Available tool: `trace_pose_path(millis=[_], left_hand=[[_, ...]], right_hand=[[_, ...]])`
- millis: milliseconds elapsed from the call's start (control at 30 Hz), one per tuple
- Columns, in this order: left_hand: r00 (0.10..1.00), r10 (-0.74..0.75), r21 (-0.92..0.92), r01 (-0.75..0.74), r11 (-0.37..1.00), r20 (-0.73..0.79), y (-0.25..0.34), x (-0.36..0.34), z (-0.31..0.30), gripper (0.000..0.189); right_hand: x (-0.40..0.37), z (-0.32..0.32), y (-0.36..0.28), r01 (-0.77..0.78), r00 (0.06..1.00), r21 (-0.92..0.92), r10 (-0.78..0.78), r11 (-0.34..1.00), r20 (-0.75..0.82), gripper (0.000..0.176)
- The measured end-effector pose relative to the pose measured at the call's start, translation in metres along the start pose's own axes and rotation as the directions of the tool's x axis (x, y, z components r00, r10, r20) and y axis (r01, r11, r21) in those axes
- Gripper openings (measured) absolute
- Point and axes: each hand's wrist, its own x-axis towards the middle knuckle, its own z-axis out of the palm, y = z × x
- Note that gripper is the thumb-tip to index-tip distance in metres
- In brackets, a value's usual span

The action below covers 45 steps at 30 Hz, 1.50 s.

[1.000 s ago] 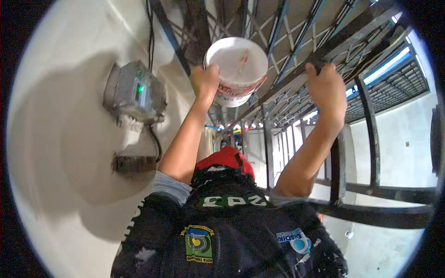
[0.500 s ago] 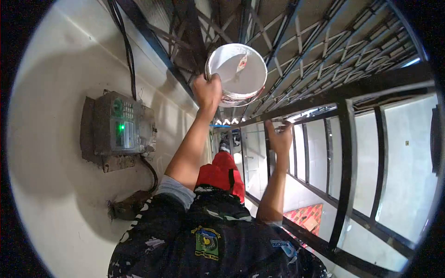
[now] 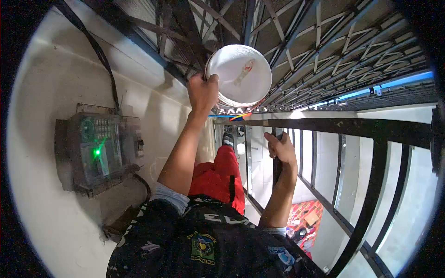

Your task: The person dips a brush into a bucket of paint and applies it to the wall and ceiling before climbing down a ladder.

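Note:
My left hand (image 3: 204,94) is closed on the rim of a white bucket (image 3: 223,95), thumb over the edge, in the upper middle of the head view. The bucket's mouth tips toward me. Inside it is pale, with a slim object (image 3: 244,72) marked red and white against the inner surface. To the right, lower down, my right hand (image 3: 282,148) is wrapped round a dark metal bar (image 3: 277,172) of the railing frame, just below its long dark rail (image 3: 320,124).
A folding metal lattice gate (image 3: 296,41) spans the top. At left, an electric meter (image 3: 104,148) with a green light sits on the cream wall (image 3: 37,153), with a black cable (image 3: 99,51) above it. Beyond the bars lies a red patterned mat (image 3: 306,213) with things on it.
The view has shifted, so the meter sits lower and further left. The bucket stays in my left hand, its mouth facing me more. My right hand appears slightly lower, on the bar.

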Motion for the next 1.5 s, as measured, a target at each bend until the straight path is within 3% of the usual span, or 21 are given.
trace_pose_path(millis=[133,233,267,433,500,533,600,700,733,767,833,900,967,1000,1067,1167,1267,1367,1433,1467,1500], left_hand=[[0.999,-0.043,0.068,0.041,0.997,0.029,-0.025,0.004,0.011,0.027],[1.0,0.028,0.028,-0.029,0.999,0.011,-0.056,0.009,0.028,0.028],[1.0,0.022,0.035,-0.022,0.999,0.009,-0.069,0.009,0.029,0.028],[0.999,-0.027,-0.035,0.028,0.999,0.034,-0.099,0.016,0.039,0.031],[0.999,0.024,-0.031,-0.023,0.999,0.048,-0.106,0.013,0.038,0.032],[0.998,0.01,-0.047,-0.008,0.999,0.057,-0.1,0.011,0.037,0.033],[0.997,0.004,-0.038,-0.001,0.999,0.071,-0.115,0.021,0.042,0.035],[0.998,0.033,-0.117,-0.026,0.993,0.058,-0.128,0.024,0.055,0.031],[0.983,0.182,-0.039,-0.184,0.982,-0.035,-0.135,0.02,0.057,0.034],[0.981,0.188,-0.035,-0.19,0.981,-0.048,-0.141,0.013,0.058,0.034],[0.95,0.274,0.0,-0.277,0.961,-0.15,-0.145,-0.008,0.057,0.036],[0.932,0.314,0.017,-0.316,0.949,-0.18,-0.137,-0.028,0.051,0.036],[0.989,0.119,-0.076,-0.126,0.989,-0.091,-0.119,-0.055,0.032,0.034],[0.985,0.131,-0.205,-0.152,0.967,-0.112,-0.147,-0.054,0.024,0.031],[0.986,0.053,-0.24,-0.091,0.967,-0.16,-0.175,-0.06,0.006,0.029],[0.994,-0.026,-0.245,-0.001,0.969,-0.107,-0.168,-0.092,-0.02,0.031],[1.0,-0.009,-0.213,0.01,0.977,0.003,-0.169,-0.117,-0.04,0.033],[1.0,0.007,-0.151,-0.011,0.988,-0.025,-0.188,-0.114,-0.045,0.033],[0.999,0.04,-0.13,-0.044,0.99,-0.029,-0.216,-0.094,-0.047,0.03],[0.997,0.063,-0.124,-0.068,0.99,-0.046,-0.221,-0.091,-0.048,0.03],[0.995,0.076,-0.111,-0.083,0.99,-0.059,-0.228,-0.093,-0.048,0.029]], right_hand=[[-0.002,0.001,-0.001,-0.045,0.999,-0.008,0.045,0.999,-0.022,0.036],[-0.001,0.006,0.001,-0.056,0.992,-0.049,0.05,0.997,-0.114,0.032],[-0.002,0.009,-0.002,-0.096,0.98,-0.17,0.063,0.981,-0.188,0.031],[-0.009,0.015,-0.004,-0.099,0.933,-0.364,-0.042,0.926,-0.358,0.03],[-0.014,0.023,0.004,0.05,0.823,-0.694,-0.423,0.718,-0.379,0.031],[-0.017,0.027,0.007,0.053,0.805,-0.681,-0.434,0.731,-0.404,0.031],[-0.021,0.033,0.014,-0.071,0.687,-0.829,-0.575,0.554,-0.444,0.024],[-0.03,0.037,0.019,-0.111,0.582,-0.901,-0.707,0.42,-0.402,0.015],[-0.025,0.037,0.023,-0.147,0.565,-0.915,-0.727,0.377,-0.39,0.009],[-0.024,0.037,0.021,-0.134,0.562,-0.917,-0.733,0.377,-0.383,0.009],[-0.027,0.036,0.016,-0.106,0.645,-0.858,-0.621,0.503,-0.444,0.033],[-0.023,0.028,0.011,-0.086,0.664,-0.852,-0.608,0.517,-0.435,0.034],[-0.023,0.023,0.009,-0.075,0.638,-0.85,-0.63,0.521,-0.442,0.036],[-0.026,0.031,0.014,-0.065,0.655,-0.859,-0.628,0.508,-0.42,0.038],[-0.031,0.039,0.012,-0.057,0.664,-0.849,-0.616,0.525,-0.425,0.038],[-0.034,0.036,0.01,-0.046,0.668,-0.842,-0.609,0.538,-0.426,0.04],[-0.039,0.034,0.016,-0.026,0.657,-0.846,-0.629,0.532,-0.415,0.042],[-0.05,0.035,0.023,0.0,0.644,-0.875,-0.669,0.483,-0.37,0.038],[-0.07,0.043,0.035,0.08,0.467,-0.876,-0.794,0.476,-0.389,0.047],[-0.085,0.054,0.045,0.31,0.24,-0.757,-0.818,0.576,-0.524,0.051],[-0.111,0.07,0.055,0.541,0.038,-0.611,-0.743,0.578,-0.669,0.055]])
